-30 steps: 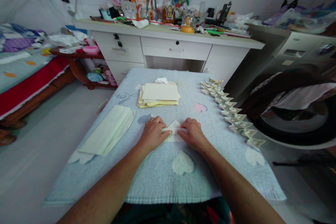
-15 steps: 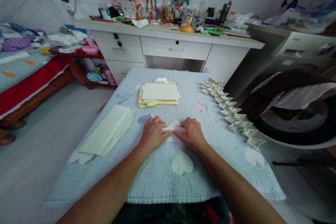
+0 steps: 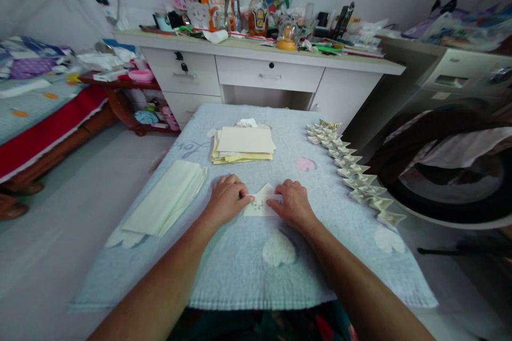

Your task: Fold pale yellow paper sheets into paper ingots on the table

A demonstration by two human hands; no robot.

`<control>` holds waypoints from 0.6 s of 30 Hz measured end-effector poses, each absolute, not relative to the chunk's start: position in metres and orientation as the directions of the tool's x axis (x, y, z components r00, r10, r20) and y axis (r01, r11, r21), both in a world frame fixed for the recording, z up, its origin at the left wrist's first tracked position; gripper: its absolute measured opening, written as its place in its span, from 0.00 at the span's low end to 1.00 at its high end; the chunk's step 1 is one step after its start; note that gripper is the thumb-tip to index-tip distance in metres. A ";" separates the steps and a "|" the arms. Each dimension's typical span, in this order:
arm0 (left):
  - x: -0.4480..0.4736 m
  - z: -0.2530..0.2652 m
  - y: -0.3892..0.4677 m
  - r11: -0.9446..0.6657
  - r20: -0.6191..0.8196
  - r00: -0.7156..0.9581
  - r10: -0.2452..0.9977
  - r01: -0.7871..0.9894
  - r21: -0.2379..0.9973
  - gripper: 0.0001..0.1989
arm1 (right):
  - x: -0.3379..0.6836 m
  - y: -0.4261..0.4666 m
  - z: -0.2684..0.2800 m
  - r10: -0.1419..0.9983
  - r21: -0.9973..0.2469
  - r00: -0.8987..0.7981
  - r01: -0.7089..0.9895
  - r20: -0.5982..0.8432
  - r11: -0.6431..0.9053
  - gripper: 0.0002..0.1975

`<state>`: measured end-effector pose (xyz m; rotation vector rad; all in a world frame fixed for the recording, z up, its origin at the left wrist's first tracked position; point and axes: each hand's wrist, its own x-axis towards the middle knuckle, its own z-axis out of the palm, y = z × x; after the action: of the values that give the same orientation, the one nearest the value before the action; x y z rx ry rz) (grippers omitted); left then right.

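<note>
A small folded sheet of paper (image 3: 259, 205) with a pointed top and faint printed marks lies on the cloth-covered table in front of me. My left hand (image 3: 229, 198) has its thumb and fingers closed at the paper's left edge. On the other side, my right hand (image 3: 294, 203) pinches the right part, its thumb lying across the paper. Beyond the hands sits a stack of cream and yellow paper sheets (image 3: 245, 141). Pale green folded sheets (image 3: 166, 197) lie to the left. Folded paper pieces with pointed ends (image 3: 354, 170) stand in a row along the right side.
The blue tablecloth (image 3: 236, 277) has heart patterns. Behind the table is a white desk (image 3: 272, 72) crowded with a jar (image 3: 258, 16), bags and small items. A washing machine (image 3: 452, 133) stands at the right, a bed (image 3: 44, 122) at the left. Crumpled white tissue (image 3: 246, 123) lies behind the stack.
My left hand has shifted slightly left, away from the paper's middle, and its thumb has moved outward. More of the paper's lower, printed face shows. My right hand stays nearly in place.
</note>
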<state>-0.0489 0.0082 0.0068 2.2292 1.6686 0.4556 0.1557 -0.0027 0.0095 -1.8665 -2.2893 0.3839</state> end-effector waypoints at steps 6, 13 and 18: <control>-0.051 0.005 0.008 -0.267 0.054 0.270 0.961 0.866 0.422 0.08 | 0.155 -0.003 0.012 0.978 -0.299 -0.200 0.938 -0.059 0.174 0.14; -0.055 0.007 0.009 -0.295 0.103 0.279 0.955 0.843 0.451 0.09 | 0.155 -0.002 0.012 0.977 -0.299 -0.206 0.937 -0.054 0.181 0.14; -0.036 0.011 -0.002 -0.514 0.287 0.426 0.858 0.730 0.451 0.06 | 0.155 -0.003 0.011 0.977 -0.294 -0.210 0.936 -0.030 0.192 0.14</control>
<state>-0.0365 -0.0018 0.0113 2.4248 1.3827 0.7149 0.1549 -0.0026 0.0108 -1.8623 -2.2933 0.3737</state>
